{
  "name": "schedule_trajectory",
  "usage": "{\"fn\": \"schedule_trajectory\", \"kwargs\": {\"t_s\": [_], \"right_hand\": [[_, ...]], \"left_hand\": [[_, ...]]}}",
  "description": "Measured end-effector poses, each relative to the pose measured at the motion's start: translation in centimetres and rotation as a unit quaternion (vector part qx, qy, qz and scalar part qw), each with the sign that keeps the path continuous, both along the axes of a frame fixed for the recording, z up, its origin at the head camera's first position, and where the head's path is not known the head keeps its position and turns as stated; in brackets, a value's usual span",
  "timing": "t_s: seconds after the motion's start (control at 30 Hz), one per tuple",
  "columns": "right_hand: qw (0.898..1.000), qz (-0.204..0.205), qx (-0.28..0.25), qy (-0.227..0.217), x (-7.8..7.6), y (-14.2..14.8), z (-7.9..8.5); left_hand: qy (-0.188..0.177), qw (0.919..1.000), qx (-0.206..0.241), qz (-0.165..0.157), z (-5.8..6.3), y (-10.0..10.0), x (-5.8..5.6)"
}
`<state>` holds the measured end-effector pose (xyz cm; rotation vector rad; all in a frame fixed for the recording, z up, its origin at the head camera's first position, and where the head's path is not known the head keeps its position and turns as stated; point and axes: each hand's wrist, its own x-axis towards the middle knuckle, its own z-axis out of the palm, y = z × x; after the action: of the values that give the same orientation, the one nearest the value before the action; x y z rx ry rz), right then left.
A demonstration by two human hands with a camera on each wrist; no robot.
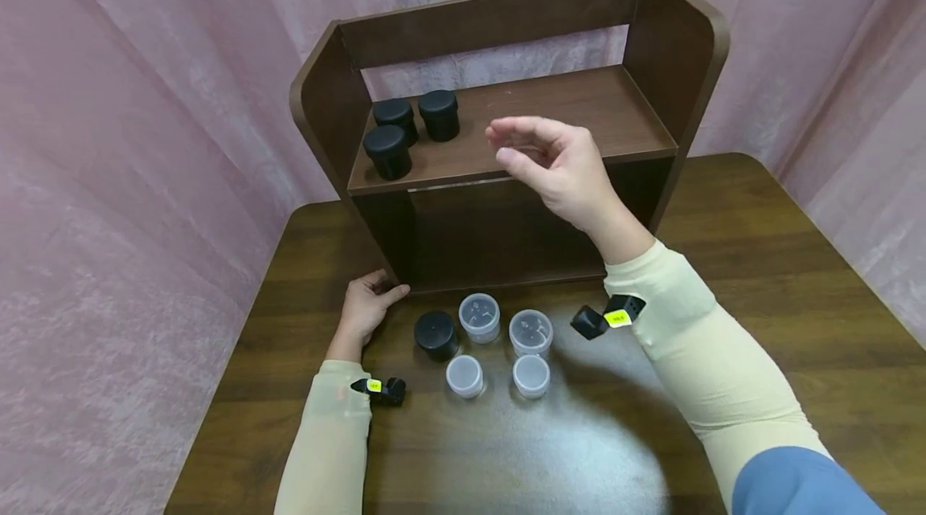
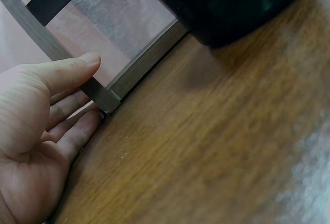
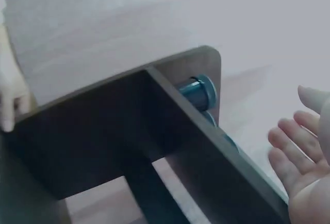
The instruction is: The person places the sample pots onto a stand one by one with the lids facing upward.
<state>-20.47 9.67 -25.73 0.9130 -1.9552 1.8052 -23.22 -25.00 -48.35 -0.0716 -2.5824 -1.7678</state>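
A dark brown wooden shelf (image 1: 499,33) stands on the table. At its lower left corner my left hand (image 1: 365,308) holds the side panel (image 2: 51,46), thumb on one face and fingers on the other in the left wrist view. My right hand (image 1: 560,169) hovers by the front edge of the upper board, fingers loosely bent, holding nothing; the right wrist view shows the bare palm (image 3: 304,177). Three black lidded jars (image 1: 387,153) stand grouped at the left end of that board, apart from the right hand.
On the table before the shelf are one black jar (image 1: 436,336), two larger clear tubs (image 1: 479,318) and two smaller clear tubs (image 1: 465,376) with whitish lids. The wooden table (image 1: 767,274) extends to both sides. A pink curtain (image 1: 181,97) hangs behind.
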Motion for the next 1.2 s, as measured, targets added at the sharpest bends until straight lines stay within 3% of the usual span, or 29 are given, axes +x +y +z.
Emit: {"fn": "schedule_trajectory", "kwargs": {"t_s": [0.13,0.27,0.43,0.53,0.67,0.8,0.97,1.2], "right_hand": [[0.995,0.030,0.096,0.028,2.0,1.3,-2.9],[0.977,0.054,0.193,0.075,3.4,2.8,-5.7],[0.959,0.085,0.252,0.099,4.9,4.3,-9.2],[0.953,0.096,0.271,0.097,5.6,5.1,-10.9],[0.948,0.102,0.284,0.098,6.6,5.9,-12.7],[0.945,0.115,0.287,0.103,7.2,6.4,-14.5],[0.943,0.131,0.292,0.095,7.8,6.6,-16.2],[0.931,0.140,0.318,0.111,8.3,5.9,-17.9]], "left_hand": [[0.004,1.0000,0.005,-0.002,-0.1,-0.1,0.0],[0.008,0.9999,0.010,-0.003,-0.2,0.0,0.1],[0.009,0.9999,0.008,-0.002,-0.1,0.0,0.2],[0.001,1.0000,0.000,-0.006,1.2,0.5,0.8],[-0.011,0.9999,0.004,-0.011,1.5,0.5,0.8],[-0.006,0.9998,0.015,-0.006,0.1,0.0,0.1],[0.008,0.9999,0.015,-0.004,0.1,-0.2,0.1],[0.012,0.9998,0.014,-0.005,0.1,-0.4,0.3]]}}
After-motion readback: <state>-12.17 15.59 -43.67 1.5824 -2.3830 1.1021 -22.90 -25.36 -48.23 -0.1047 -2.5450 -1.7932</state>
